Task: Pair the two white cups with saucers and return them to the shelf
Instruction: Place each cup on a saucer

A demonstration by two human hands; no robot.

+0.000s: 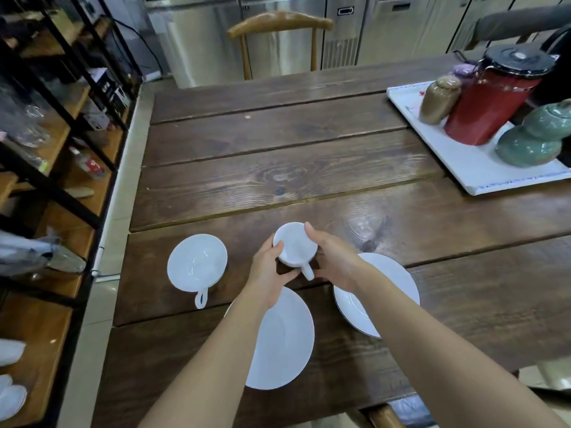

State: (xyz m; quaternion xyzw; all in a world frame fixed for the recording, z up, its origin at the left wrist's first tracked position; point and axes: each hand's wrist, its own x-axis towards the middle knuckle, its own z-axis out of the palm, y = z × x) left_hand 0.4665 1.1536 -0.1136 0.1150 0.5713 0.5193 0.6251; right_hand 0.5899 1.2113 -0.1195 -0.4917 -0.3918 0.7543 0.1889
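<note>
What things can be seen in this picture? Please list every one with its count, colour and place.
cup: 1, white, upside down, held by both hands above the table
cup: 1, white, upright, left on the table
saucers: 2, white, near table edge; other
table: 1, dark brown wood
tray: 1, white, far right
red pot: 1, black lid, on tray
jars: brown, green, purple, on tray
chair: 1, wooden, behind table
shelf: 1, black frame, left
left hand: on cup
right hand: on cup
</note>
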